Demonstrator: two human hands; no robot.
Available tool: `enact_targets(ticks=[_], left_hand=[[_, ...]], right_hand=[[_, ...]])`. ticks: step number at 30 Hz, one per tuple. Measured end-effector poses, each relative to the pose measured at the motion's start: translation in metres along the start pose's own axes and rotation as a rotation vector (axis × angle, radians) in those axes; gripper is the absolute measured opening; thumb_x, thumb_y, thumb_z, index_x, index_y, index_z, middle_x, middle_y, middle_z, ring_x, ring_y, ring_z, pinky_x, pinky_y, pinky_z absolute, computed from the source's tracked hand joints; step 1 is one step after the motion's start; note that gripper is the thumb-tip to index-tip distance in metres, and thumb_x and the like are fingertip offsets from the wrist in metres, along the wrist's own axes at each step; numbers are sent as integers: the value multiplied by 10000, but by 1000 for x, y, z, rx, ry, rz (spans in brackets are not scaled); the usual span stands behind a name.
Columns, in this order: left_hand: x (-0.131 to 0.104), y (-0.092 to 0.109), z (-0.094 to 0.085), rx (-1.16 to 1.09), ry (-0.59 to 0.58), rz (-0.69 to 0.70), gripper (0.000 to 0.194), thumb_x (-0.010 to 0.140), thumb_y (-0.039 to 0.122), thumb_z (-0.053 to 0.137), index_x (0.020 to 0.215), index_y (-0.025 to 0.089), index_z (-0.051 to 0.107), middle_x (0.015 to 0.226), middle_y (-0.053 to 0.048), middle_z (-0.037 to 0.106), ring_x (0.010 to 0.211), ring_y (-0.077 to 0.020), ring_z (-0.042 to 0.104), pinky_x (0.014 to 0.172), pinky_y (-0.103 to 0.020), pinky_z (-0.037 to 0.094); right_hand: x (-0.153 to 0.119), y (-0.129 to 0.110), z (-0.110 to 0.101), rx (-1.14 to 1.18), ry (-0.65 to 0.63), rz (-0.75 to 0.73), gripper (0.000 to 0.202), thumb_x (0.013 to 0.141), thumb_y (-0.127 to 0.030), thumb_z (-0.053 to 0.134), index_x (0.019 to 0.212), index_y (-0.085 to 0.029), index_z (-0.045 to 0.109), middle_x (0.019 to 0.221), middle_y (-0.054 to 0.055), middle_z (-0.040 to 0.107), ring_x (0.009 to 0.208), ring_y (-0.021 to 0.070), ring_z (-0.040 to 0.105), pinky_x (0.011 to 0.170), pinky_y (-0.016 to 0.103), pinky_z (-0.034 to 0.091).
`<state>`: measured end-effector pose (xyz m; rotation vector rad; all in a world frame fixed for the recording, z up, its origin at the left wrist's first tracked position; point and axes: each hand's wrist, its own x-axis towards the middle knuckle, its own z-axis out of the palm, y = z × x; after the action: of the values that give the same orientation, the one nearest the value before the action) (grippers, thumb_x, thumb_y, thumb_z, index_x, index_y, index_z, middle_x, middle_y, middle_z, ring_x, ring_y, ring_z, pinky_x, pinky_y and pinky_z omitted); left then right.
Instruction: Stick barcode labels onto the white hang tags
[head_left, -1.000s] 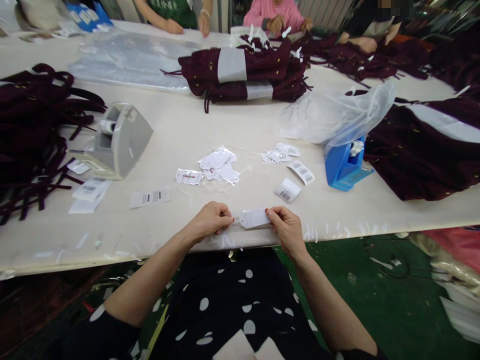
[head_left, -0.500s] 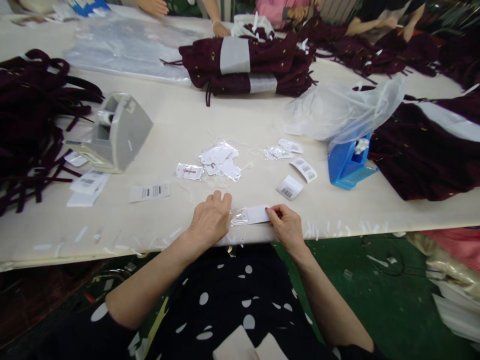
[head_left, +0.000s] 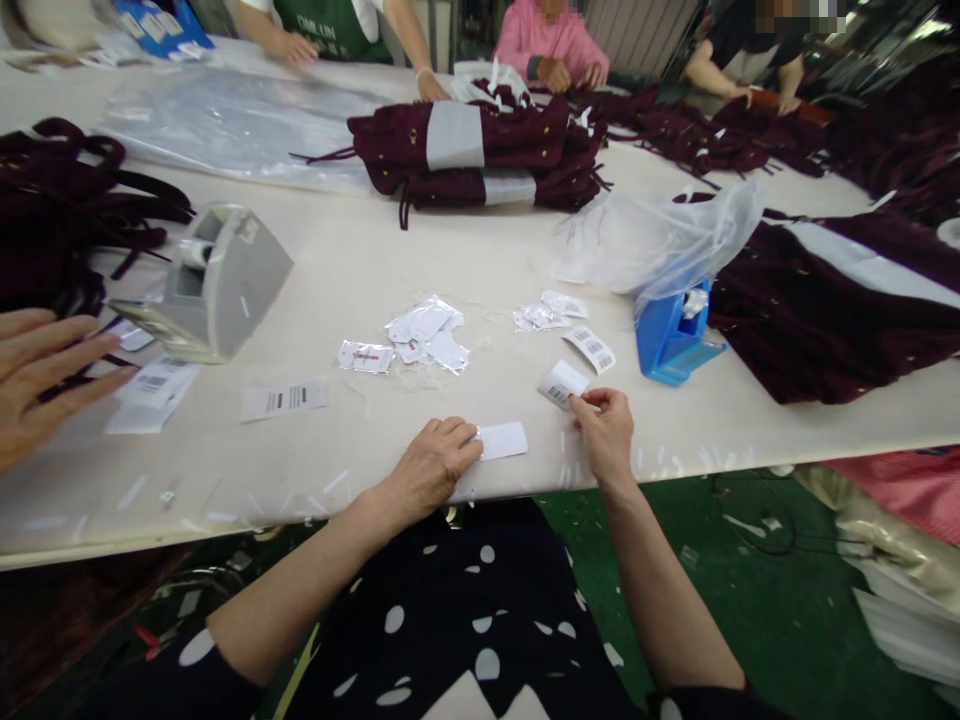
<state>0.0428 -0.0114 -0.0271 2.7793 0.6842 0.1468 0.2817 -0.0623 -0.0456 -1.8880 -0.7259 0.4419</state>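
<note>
My left hand [head_left: 442, 455] rests at the table's front edge, fingers together on the left end of a blank white hang tag [head_left: 504, 440]. The tag lies flat, its right part showing. To the right, my right hand [head_left: 609, 428] pinches the corner of a small barcode label sheet [head_left: 562, 384] between thumb and fingertips. A second strip of barcode labels [head_left: 590, 350] lies just behind it. Beyond my left hand is a pile of white tags in clear sleeves [head_left: 431, 330], with one sleeved tag [head_left: 366, 357] beside it. A smaller tag pile [head_left: 547, 312] sits further right.
A grey tape dispenser [head_left: 240, 290] stands left, a blue one [head_left: 671, 340] right, under a clear plastic bag [head_left: 652, 240]. Dark maroon bags [head_left: 525, 140] lie across the table [head_left: 330, 260]. Another person's hand [head_left: 52, 380] enters at left; co-workers sit opposite.
My right hand has left the white tag and moved right to the barcode label sheet, lifting its edge. My left hand now covers the tag's left end. Another person's hand has appeared at left.
</note>
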Motion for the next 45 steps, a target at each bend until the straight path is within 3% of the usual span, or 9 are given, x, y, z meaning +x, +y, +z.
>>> enact_targets(ticks=[6,10,14,17,20,23,29,32,45], left_hand=[[0,-3,-4,-237,125,-59,309,787,45,380,955,165,610,1026,-100,604,976,-204,514,822,-359,412],[9,3,-32,-620,324,-263,280,811,212,467,1062,165,582,1091,-93,592,1031,-201,511,886,-343,408],[20,11,-55,-1090,131,-336,400,742,333,584,1118,200,565,1176,-72,561,1013,-219,532,830,-324,430],[22,18,-53,-1401,-108,-306,301,689,316,634,945,159,628,941,-51,630,862,-184,564,730,-271,434],[18,21,-43,-1569,-249,-350,211,607,278,700,734,128,623,677,4,576,635,-114,511,580,-212,380],[13,23,-31,-1611,-263,-414,216,574,271,723,647,104,608,581,26,519,536,-75,431,499,-192,301],[10,28,-19,-1671,27,-582,240,596,283,707,716,89,634,589,12,563,526,-79,451,515,-196,321],[10,32,-21,-1667,133,-557,221,646,278,672,773,100,642,635,8,586,564,-88,476,558,-202,350],[8,38,-29,-1339,110,-399,162,765,253,512,741,120,601,653,18,524,646,-103,448,633,-213,349]], right_hand=[[-7,-20,3,260,-177,-143,233,675,-284,613,875,-202,527,731,-27,534,651,118,482,662,270,395],[-30,-49,-11,407,-541,-100,216,675,-266,626,882,-213,591,751,-7,556,708,142,504,663,273,408],[-46,-69,-23,464,-919,27,302,671,-274,662,959,-209,603,834,26,619,754,167,567,655,280,438],[-50,-73,-25,456,-1066,56,336,686,-264,662,1009,-209,587,864,39,635,778,180,591,650,293,457],[-48,-68,-22,465,-1040,40,322,699,-243,661,1009,-216,578,853,24,624,724,146,583,615,262,452],[-45,-58,-15,446,-961,-27,292,693,-239,675,971,-215,587,834,11,610,712,128,568,622,254,454],[-54,-55,-5,78,-525,-504,227,786,-246,577,1010,-233,604,1035,63,573,984,193,524,871,373,416],[-67,-56,-2,-100,-418,-642,252,796,-256,562,1042,-226,606,1046,85,574,1020,219,502,914,422,380],[-85,-50,5,177,-530,-312,167,826,-285,528,919,-218,649,888,28,653,840,160,585,768,296,437]])
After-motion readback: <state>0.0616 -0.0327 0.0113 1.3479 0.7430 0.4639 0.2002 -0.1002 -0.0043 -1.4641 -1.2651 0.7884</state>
